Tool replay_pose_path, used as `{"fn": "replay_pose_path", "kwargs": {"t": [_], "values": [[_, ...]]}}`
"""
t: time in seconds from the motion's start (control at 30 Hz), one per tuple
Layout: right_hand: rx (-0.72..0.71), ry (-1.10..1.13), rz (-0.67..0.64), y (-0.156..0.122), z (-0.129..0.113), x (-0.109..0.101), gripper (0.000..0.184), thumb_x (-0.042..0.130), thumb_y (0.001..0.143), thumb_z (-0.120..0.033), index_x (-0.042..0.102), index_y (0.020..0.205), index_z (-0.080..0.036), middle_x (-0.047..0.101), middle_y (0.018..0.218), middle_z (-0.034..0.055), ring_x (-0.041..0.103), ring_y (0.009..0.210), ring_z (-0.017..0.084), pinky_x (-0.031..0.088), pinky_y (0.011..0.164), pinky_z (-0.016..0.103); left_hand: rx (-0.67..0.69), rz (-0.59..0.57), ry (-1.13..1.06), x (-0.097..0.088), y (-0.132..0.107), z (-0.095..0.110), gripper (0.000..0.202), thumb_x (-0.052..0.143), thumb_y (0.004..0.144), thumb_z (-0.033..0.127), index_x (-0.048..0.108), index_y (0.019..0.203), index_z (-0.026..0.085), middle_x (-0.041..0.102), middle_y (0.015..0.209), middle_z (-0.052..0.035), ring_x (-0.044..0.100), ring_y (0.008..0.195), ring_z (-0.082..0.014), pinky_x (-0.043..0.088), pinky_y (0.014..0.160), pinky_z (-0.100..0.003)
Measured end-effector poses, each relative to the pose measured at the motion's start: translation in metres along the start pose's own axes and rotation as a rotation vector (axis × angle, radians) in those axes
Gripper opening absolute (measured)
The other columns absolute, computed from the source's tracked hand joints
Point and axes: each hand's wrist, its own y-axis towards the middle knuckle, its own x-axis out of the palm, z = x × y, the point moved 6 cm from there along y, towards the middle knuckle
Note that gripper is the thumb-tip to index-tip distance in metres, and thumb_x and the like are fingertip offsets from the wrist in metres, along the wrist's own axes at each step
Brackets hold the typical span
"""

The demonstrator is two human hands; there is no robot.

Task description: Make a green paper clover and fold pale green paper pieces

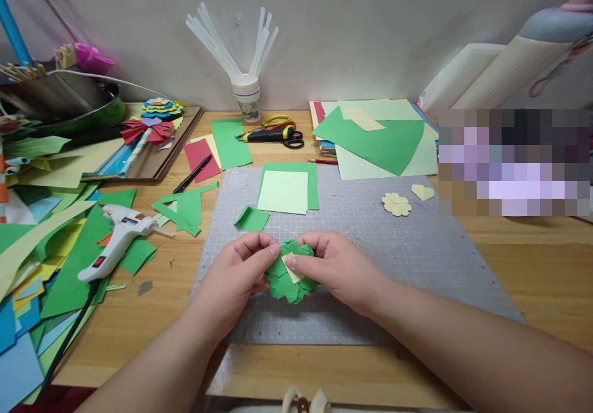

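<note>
Between my two hands is a green paper flower [291, 286] with scalloped, layered petals, held above the grey cutting mat [370, 258]. My left hand [248, 262] pinches its upper left edge between thumb and fingers. On the other side my right hand [331, 268] grips it, the thumb pressing a small cream paper piece [290, 269] against its middle. Fingers behind the flower are partly hidden. Just beyond lie a folded green paper piece [252, 218] and a pale green square [282, 192] on a darker green sheet [313, 184].
A white hot glue gun [118, 240] rests at left by piled paper scraps [28, 326]. Scissors [294, 140], a black pen [192, 173] and a paper cup [248, 101] of straws stand or lie farther back. A cream paper flower [396, 204] and heart [422, 191] are at right.
</note>
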Motion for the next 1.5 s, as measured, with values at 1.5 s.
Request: {"fn": "replay_pose_path", "kwargs": {"t": [1.5], "values": [[-0.017, 0.120, -0.033, 0.002, -0.005, 0.001, 0.023, 0.056, 0.080, -0.038, 0.055, 0.089, -0.016, 0.061, 0.075, 0.0028, 0.060, 0.059, 0.012, 0.048, 0.043, 0.020, 0.083, 0.110, -0.162, -0.008, 0.002, 0.007, 0.015, 0.067, 0.075, 0.026, 0.054, 0.076, 0.018, 0.054, 0.058, 0.0058, 0.051, 0.047, -0.0063, 0.037, 0.044, -0.015]]}}
